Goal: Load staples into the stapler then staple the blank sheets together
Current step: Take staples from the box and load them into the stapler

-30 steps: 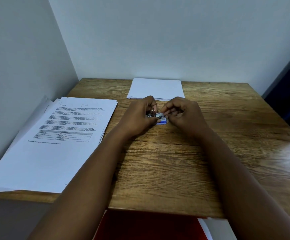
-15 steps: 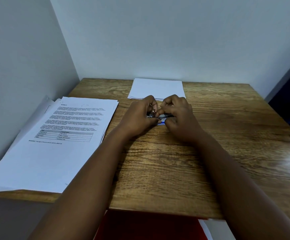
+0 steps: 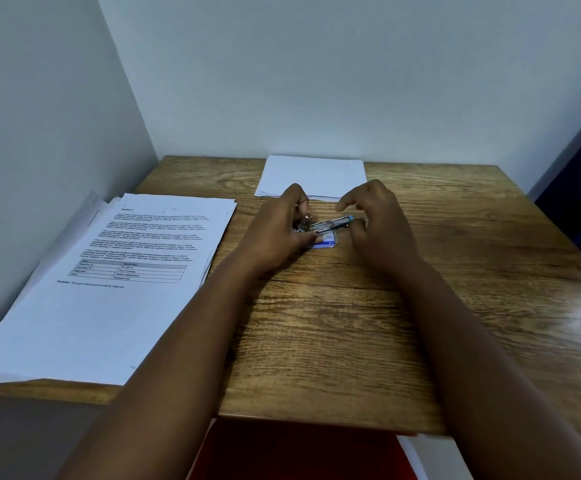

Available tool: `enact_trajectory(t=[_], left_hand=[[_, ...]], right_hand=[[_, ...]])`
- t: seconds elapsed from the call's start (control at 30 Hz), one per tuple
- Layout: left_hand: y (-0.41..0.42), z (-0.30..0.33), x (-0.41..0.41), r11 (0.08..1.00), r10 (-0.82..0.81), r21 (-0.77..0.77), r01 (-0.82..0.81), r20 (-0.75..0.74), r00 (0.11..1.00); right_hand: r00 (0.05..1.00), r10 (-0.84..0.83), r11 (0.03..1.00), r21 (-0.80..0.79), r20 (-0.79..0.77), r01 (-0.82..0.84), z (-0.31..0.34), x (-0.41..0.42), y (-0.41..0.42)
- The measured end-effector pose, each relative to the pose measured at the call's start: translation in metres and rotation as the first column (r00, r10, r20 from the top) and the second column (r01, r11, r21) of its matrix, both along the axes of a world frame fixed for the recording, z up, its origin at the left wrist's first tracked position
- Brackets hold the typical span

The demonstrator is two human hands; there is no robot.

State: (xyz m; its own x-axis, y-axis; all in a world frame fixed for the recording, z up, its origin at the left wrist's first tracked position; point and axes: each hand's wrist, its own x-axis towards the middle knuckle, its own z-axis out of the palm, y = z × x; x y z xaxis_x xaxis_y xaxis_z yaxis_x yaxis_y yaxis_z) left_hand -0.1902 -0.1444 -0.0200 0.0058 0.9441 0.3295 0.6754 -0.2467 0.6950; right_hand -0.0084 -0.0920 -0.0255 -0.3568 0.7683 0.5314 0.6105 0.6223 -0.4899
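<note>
A small metal stapler [image 3: 330, 224] with a blue tip lies level over the middle of the wooden table. My left hand [image 3: 282, 230] grips its rear end. My right hand [image 3: 375, 220] hovers at the stapler's blue front end, fingers spread, with the thumb close to the tip; I cannot tell whether it touches. Under the stapler lies a small blue and white staple box [image 3: 325, 243], partly hidden by my left thumb. A stack of blank white sheets [image 3: 313, 174] rests flat at the back of the table, just beyond both hands.
A thick pile of printed pages [image 3: 109, 282] covers the left side of the wooden table [image 3: 351, 341] and overhangs its front edge. Walls close in at the back and left. Something red [image 3: 282, 452] sits below the table's front edge.
My right hand has come off the stapler and spread its fingers, moving slightly right. The stapler's length and blue tip now show. My left hand has stayed in place.
</note>
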Motion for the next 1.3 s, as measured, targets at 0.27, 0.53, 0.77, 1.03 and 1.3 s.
enact_trajectory(t=[0.27, 0.53, 0.77, 1.03, 1.3], left_hand=[[0.000, 0.001, 0.000, 0.999, -0.011, -0.031, 0.010, -0.041, 0.999], [0.000, 0.001, 0.000, 1.000, -0.017, -0.027, 0.016, -0.046, 0.999], [-0.002, 0.003, 0.003, 0.990, -0.031, 0.136, 0.032, -0.012, 0.999], [-0.003, 0.004, 0.004, 0.981, -0.026, 0.181, 0.069, -0.231, 0.973], [-0.010, 0.010, 0.003, 0.986, 0.085, 0.162, -0.041, -0.274, 0.958]], right_hand=[[0.992, -0.019, 0.986, -0.169, -0.123, -0.002, -0.005, 0.001, 0.002], [0.975, -0.038, 0.968, -0.251, -0.218, -0.018, -0.003, 0.002, 0.001], [0.971, 0.039, 0.959, -0.263, -0.238, -0.103, 0.001, 0.003, -0.002], [0.946, -0.012, 0.965, -0.252, -0.324, -0.074, 0.004, 0.005, -0.003], [0.889, 0.079, 0.924, -0.301, -0.452, -0.236, 0.007, 0.007, -0.006]])
